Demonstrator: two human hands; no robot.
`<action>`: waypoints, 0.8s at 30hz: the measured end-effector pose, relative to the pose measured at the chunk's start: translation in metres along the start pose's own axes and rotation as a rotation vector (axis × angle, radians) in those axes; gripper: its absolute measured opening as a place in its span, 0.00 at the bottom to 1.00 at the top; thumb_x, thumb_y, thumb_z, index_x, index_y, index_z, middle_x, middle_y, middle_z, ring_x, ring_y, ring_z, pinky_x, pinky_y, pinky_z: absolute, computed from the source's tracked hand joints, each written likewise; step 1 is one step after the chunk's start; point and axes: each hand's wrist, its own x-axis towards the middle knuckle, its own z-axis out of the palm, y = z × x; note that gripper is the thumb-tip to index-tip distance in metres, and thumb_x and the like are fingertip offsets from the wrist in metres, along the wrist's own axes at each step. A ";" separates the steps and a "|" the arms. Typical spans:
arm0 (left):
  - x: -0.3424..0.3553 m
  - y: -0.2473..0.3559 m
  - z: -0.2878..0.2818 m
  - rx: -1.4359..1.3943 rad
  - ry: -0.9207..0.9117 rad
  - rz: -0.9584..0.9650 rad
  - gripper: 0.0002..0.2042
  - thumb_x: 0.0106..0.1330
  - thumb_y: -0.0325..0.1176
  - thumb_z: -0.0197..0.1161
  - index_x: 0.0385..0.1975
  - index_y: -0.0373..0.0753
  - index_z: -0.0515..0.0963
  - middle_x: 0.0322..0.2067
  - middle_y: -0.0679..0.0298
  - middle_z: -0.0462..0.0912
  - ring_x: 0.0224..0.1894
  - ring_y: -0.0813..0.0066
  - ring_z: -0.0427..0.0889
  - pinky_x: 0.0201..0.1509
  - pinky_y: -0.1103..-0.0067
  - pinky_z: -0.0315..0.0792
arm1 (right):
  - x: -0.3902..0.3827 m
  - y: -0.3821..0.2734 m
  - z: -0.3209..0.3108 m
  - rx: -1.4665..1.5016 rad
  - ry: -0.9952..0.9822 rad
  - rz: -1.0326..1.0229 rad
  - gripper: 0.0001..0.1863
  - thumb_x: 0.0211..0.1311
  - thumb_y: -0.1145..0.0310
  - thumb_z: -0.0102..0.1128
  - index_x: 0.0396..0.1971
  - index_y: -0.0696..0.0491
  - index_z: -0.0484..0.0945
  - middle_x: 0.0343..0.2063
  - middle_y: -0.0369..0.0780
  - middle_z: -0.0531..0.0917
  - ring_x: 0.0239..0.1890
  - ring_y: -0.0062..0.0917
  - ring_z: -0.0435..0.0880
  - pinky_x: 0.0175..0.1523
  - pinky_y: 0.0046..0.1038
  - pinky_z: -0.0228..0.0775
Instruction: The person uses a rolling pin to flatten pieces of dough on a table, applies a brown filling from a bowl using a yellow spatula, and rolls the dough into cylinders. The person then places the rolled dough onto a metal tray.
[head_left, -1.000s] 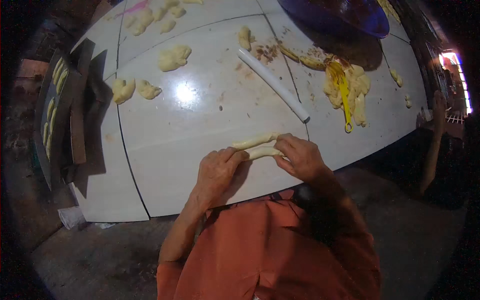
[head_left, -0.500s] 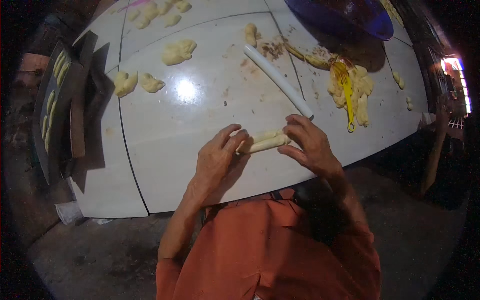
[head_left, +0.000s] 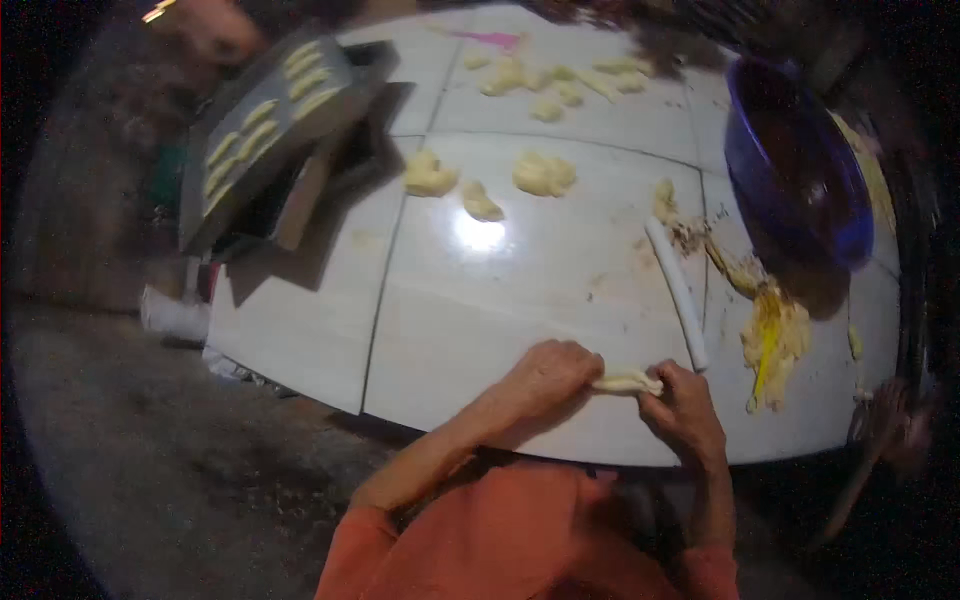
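Observation:
Near the table's front edge, a short pale-yellow roll of dough (head_left: 624, 381) stretches between my two hands. My left hand (head_left: 550, 376) is closed over its left end, the fingertips hidden under the knuckles. My right hand (head_left: 686, 404) pinches the right end between thumb and curled fingers. Just beyond the right hand lies a white rod (head_left: 679, 295), pointing away from me. Right of the rod, a yellow fork-like utensil (head_left: 767, 350) rests on a soft mass of dough (head_left: 795, 335).
Shaped dough pieces lie in rows on dark trays (head_left: 190, 225) stacked at the left. Loose dough lumps (head_left: 543, 174) are scattered over the white tiled table (head_left: 480, 310), with a pink utensil (head_left: 490, 38) at the back. A purple basin (head_left: 740, 125) stands far right. Another person's arm (head_left: 848, 490) shows at right.
The view has swung left, so the table sits further right. My fingers have closed on the dough's ends; before, they were spread loosely around it. The dough looks narrower and more covered now.

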 end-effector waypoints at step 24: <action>-0.219 -0.275 -0.457 0.135 0.673 -0.174 0.15 0.62 0.31 0.70 0.49 0.36 0.84 0.45 0.53 0.87 0.44 0.58 0.87 0.48 0.69 0.80 | 0.330 -0.498 0.131 -0.183 0.088 -0.969 0.15 0.58 0.80 0.71 0.46 0.59 0.82 0.35 0.45 0.87 0.34 0.30 0.87 0.42 0.29 0.79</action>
